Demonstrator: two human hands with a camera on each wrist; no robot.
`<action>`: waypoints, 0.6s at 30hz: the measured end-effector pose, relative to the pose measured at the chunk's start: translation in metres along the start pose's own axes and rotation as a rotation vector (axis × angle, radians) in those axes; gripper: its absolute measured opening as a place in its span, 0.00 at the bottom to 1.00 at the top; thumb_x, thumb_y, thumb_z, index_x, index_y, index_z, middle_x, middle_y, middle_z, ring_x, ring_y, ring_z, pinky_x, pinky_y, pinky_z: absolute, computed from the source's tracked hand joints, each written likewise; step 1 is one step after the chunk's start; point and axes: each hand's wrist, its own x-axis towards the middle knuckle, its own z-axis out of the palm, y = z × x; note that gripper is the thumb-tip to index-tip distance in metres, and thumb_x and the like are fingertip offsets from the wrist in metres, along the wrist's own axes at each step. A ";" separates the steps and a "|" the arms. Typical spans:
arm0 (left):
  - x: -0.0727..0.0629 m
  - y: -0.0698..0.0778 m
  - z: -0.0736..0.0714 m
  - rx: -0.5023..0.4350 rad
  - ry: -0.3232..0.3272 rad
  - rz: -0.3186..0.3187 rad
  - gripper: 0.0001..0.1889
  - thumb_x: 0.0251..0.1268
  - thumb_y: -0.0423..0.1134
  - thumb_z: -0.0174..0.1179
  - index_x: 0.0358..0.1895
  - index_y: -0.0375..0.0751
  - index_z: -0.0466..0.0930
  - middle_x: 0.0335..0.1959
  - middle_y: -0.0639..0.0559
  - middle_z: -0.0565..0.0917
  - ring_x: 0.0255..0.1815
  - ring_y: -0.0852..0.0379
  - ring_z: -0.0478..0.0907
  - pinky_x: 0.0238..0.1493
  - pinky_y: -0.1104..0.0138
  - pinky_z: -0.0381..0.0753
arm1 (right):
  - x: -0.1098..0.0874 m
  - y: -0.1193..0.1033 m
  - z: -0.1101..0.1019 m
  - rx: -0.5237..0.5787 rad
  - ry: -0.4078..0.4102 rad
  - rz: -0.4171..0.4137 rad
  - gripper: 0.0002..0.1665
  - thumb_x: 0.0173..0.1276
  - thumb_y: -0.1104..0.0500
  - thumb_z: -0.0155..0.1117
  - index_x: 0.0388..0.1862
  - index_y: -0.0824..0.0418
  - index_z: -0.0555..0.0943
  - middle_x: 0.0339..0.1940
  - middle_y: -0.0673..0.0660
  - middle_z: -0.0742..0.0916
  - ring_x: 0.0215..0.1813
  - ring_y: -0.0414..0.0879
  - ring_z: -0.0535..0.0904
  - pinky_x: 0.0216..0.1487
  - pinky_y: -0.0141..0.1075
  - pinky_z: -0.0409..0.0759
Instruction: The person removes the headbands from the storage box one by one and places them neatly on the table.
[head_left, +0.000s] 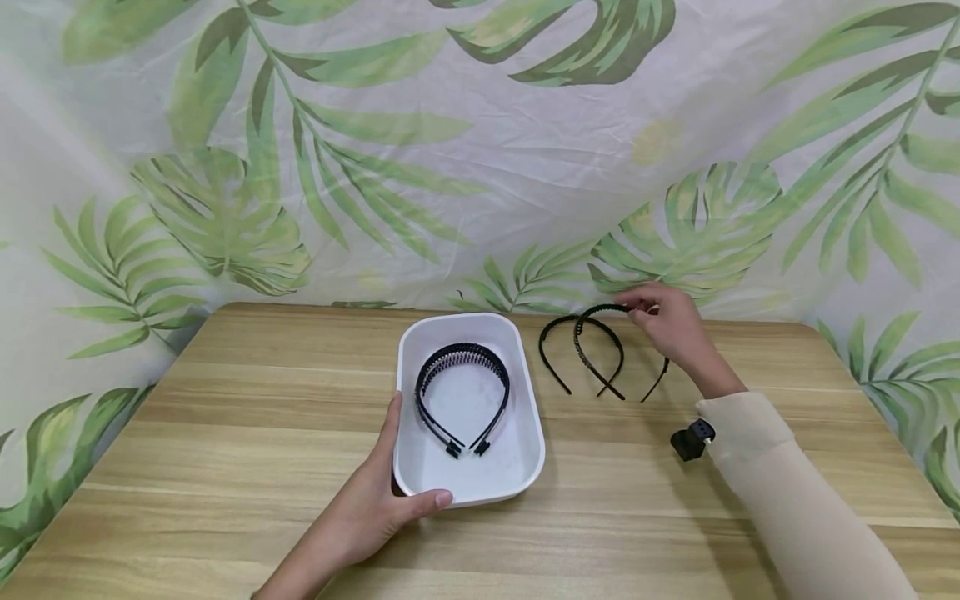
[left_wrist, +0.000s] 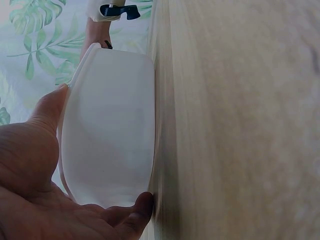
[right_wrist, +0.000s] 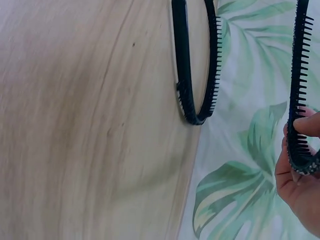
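1. No text, label, brand, number or sign could be read in any of the views.
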 end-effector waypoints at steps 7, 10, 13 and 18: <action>0.000 0.000 -0.001 0.000 0.000 0.000 0.72 0.54 0.53 0.80 0.87 0.54 0.25 0.89 0.48 0.42 0.84 0.46 0.55 0.81 0.46 0.54 | 0.000 0.013 -0.002 -0.022 0.007 0.009 0.17 0.77 0.71 0.57 0.57 0.66 0.88 0.54 0.67 0.87 0.51 0.58 0.80 0.42 0.36 0.76; 0.000 0.000 -0.002 0.003 -0.001 0.004 0.72 0.55 0.53 0.80 0.86 0.53 0.25 0.89 0.47 0.41 0.84 0.46 0.56 0.81 0.47 0.54 | 0.000 0.018 -0.005 -0.026 0.010 0.020 0.17 0.77 0.71 0.56 0.57 0.66 0.87 0.55 0.67 0.88 0.52 0.58 0.80 0.42 0.36 0.76; 0.000 0.000 -0.002 0.006 -0.001 0.005 0.72 0.55 0.53 0.80 0.86 0.54 0.25 0.89 0.47 0.41 0.84 0.46 0.55 0.81 0.48 0.54 | 0.000 0.022 -0.008 -0.036 0.011 0.029 0.18 0.76 0.72 0.55 0.57 0.67 0.87 0.55 0.67 0.88 0.52 0.59 0.80 0.40 0.36 0.75; 0.000 -0.001 -0.002 0.004 0.000 0.008 0.72 0.55 0.52 0.80 0.86 0.54 0.25 0.89 0.47 0.41 0.84 0.46 0.57 0.81 0.48 0.55 | -0.001 0.028 -0.011 -0.038 0.002 0.059 0.19 0.77 0.72 0.54 0.59 0.67 0.86 0.58 0.69 0.86 0.52 0.59 0.79 0.37 0.36 0.75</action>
